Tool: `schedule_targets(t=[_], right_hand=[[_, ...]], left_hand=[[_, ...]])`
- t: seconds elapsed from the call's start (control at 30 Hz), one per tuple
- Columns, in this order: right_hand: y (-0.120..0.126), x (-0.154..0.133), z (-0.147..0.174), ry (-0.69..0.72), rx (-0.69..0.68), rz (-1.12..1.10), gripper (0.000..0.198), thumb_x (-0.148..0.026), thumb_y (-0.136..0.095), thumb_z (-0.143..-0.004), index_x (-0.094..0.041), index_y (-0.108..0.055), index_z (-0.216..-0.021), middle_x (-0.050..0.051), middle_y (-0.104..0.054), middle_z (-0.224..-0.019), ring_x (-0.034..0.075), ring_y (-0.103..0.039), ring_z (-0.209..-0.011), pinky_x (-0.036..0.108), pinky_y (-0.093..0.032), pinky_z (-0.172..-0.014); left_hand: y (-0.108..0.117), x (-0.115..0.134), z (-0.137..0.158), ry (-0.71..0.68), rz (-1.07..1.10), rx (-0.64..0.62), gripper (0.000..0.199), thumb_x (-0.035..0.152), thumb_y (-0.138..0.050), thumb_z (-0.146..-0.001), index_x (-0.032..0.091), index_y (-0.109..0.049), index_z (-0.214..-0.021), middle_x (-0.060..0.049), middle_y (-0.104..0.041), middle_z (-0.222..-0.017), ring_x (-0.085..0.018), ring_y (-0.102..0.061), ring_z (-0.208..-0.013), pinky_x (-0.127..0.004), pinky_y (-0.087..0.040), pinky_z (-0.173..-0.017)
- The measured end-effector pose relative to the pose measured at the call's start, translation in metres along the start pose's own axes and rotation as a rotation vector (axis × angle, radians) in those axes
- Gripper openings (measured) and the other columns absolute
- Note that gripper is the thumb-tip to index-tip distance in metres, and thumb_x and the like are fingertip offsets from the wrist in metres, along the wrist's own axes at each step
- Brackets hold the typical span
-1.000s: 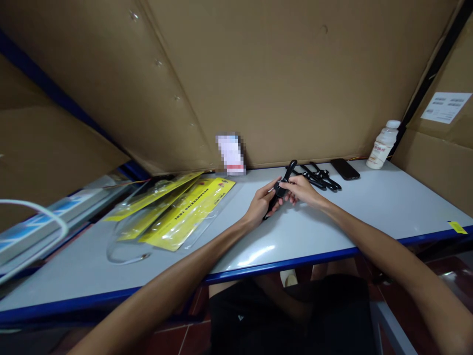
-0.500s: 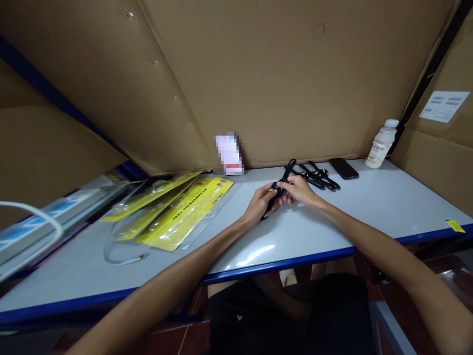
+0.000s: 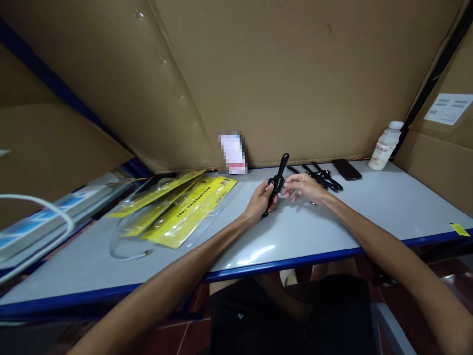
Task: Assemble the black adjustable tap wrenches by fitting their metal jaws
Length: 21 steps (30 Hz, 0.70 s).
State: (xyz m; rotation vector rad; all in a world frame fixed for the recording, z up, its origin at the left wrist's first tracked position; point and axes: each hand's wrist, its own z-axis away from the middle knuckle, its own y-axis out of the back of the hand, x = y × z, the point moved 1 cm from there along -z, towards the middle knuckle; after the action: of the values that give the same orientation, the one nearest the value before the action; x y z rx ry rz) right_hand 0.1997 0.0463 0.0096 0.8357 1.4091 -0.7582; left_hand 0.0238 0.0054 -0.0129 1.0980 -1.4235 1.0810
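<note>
My left hand (image 3: 259,202) is wrapped round a black spokeshave (image 3: 281,168) above the table; one handle points up and away, the other comes out below my fingers. Just right of its middle, my right hand (image 3: 303,185) is open, its fingers bent loosely and a little apart. Whether a fingertip touches the tool I cannot tell. Beneath the right wrist lies a small shiny piece (image 3: 313,203), too small to name. More black spokeshaves (image 3: 325,176) lie behind my right hand, partly hidden by it.
Yellow blister packs (image 3: 192,209) overlap on the table's left, near a power strip (image 3: 44,214) and cable. A blurred-out phone-like screen (image 3: 234,154) leans on the cardboard wall. A dark phone (image 3: 346,169) and a bottle (image 3: 386,146) stand or lie at the back right.
My right hand has come off the spokeshave and opened, moving slightly right. The left hand keeps hold of the tool, which is now more upright. The small shiny piece now shows on the table.
</note>
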Motion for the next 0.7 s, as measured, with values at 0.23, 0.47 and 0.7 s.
schedule_targets(t=[0.23,0.47,0.7], right_hand=[[-0.0006,0.0058,-0.0038,0.043,0.027,0.028,0.019,-0.022,-0.068,-0.085,-0.015,-0.059,-0.071,0.006,-0.073,-0.071,0.012,-0.066,-0.060,0.019,-0.053,-0.047],[-0.0007,0.0040,-0.0035,0.060,0.051,0.033,0.016,-0.020,-0.067,-0.085,-0.016,-0.059,-0.072,0.004,-0.072,-0.068,0.013,-0.067,-0.058,0.021,-0.054,-0.047],[-0.0035,0.0015,-0.0016,0.063,0.044,0.032,0.015,-0.018,-0.064,-0.086,-0.016,-0.058,-0.073,0.004,-0.072,-0.070,0.013,-0.067,-0.059,0.020,-0.053,-0.048]], left_hand=[[-0.0036,-0.0048,-0.0011,-0.001,-0.018,-0.032,0.037,0.054,-0.064,-0.087,0.021,-0.048,-0.082,0.010,-0.043,-0.054,-0.003,-0.029,-0.035,-0.012,-0.020,-0.031],[-0.0038,-0.0037,0.0000,-0.026,-0.017,-0.050,0.043,0.059,-0.067,-0.083,0.020,-0.049,-0.083,0.009,-0.046,-0.058,-0.004,-0.036,-0.037,-0.014,-0.026,-0.031],[-0.0032,-0.0035,0.0004,-0.017,-0.017,-0.067,0.042,0.062,-0.061,-0.088,0.022,-0.046,-0.086,0.011,-0.043,-0.055,-0.004,-0.029,-0.032,-0.014,-0.021,-0.029]])
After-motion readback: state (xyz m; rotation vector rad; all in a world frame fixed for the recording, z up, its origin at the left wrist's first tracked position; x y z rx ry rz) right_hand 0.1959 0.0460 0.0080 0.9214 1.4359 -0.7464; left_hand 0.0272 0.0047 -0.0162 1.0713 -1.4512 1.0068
